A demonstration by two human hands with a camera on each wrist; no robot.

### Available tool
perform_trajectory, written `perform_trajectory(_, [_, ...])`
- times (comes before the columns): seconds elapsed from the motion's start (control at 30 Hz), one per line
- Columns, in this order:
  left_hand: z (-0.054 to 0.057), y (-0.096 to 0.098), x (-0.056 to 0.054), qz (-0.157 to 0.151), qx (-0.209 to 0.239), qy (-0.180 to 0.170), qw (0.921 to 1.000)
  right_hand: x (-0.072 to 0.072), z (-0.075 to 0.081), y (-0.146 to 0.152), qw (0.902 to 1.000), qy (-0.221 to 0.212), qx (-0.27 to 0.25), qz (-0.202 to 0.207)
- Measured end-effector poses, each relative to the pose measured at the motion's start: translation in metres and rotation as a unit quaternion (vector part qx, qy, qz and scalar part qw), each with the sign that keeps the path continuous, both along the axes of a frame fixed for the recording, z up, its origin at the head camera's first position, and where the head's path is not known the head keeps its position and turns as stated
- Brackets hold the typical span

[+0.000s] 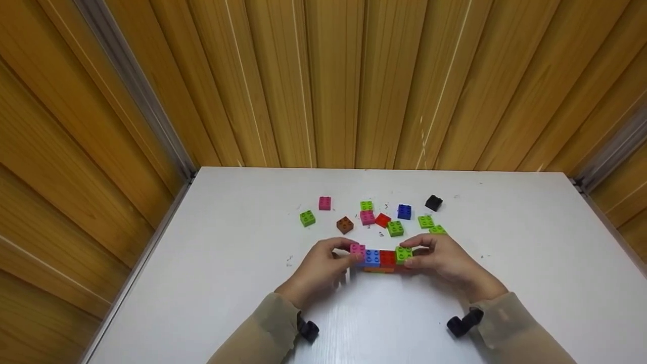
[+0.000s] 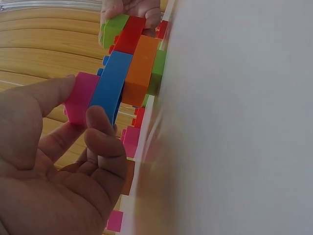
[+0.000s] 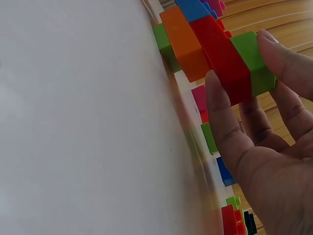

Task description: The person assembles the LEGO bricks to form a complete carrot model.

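Note:
Both hands hold a stacked toy-brick structure at its two ends, near the middle of the table. My left hand (image 1: 322, 265) pinches the pink brick (image 2: 82, 98) on top of the blue brick (image 2: 113, 83). At the other end, my right hand (image 1: 447, 260) grips the green brick (image 3: 254, 63), which sits on the red brick (image 3: 222, 58); one finger presses under that red brick's end. Blue and red lie side by side over an orange brick (image 3: 183, 44). Under the orange one, a lower green brick (image 3: 166, 46) forms the base, close to the tabletop.
Loose bricks lie behind the hands on the white table (image 1: 227, 227): a pink brick (image 1: 325, 203), a brown brick (image 1: 344, 225), a dark blue brick (image 1: 404, 212), a black brick (image 1: 433, 203) and several green ones. Wood-patterned panels (image 1: 333, 86) stand at the back and left.

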State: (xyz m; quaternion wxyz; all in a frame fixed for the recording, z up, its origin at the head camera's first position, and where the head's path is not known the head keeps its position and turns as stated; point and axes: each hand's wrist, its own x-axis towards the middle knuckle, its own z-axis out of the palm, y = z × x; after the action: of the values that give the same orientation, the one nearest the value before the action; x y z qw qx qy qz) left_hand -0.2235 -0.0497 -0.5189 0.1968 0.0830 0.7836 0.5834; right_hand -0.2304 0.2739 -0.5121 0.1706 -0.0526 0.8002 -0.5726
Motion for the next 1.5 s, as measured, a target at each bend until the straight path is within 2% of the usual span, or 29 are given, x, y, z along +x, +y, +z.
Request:
perform_trajectory(0.17, [0.001,-0.004,0.000,0.004,0.000,0.002,1.0000,-0.001,0.000,-0.003,0.9999,0.014,0.002,0.008])
perform_trajectory(0.37, [0.002,-0.006,-0.001,0.000,-0.009,-0.002,1.0000,-0.001,-0.001,-0.003,0.9999,0.006,0.010,0.007])
perform_trajectory(0.47, [0.005,-0.011,-0.004,0.012,-0.009,-0.004,0.9999,-0.001,-0.001,-0.003,0.9999,-0.003,0.013,0.002])
perform_trajectory(0.6, [0.014,-0.024,-0.016,0.055,-0.005,0.004,0.9985,-0.003,-0.001,-0.002,1.0000,-0.006,0.007,0.003])
perform_trajectory(0.77, [0.024,-0.048,-0.036,0.125,-0.022,0.053,0.9905,-0.005,-0.002,-0.001,0.9999,-0.005,-0.006,0.010])
perform_trajectory(0.83, [0.023,-0.056,-0.043,0.153,-0.019,0.056,0.9865,-0.005,-0.002,-0.001,0.9997,-0.010,-0.018,0.012])
perform_trajectory(0.93, [0.018,-0.064,-0.053,0.189,-0.014,0.039,0.9812,-0.005,-0.004,-0.002,0.9994,-0.016,-0.026,0.016])
perform_trajectory(1.03, [0.011,-0.066,-0.060,0.209,-0.029,0.037,0.9769,-0.004,-0.003,-0.003,0.9991,-0.023,-0.034,0.013])
perform_trajectory(1.23, [0.000,-0.064,-0.071,0.209,-0.123,0.090,0.9660,-0.002,0.000,-0.006,0.9973,-0.042,-0.060,-0.004])
perform_trajectory(1.5, [-0.006,-0.060,-0.076,0.190,-0.157,0.105,0.9634,0.001,0.000,-0.008,0.9957,-0.063,-0.067,-0.011])
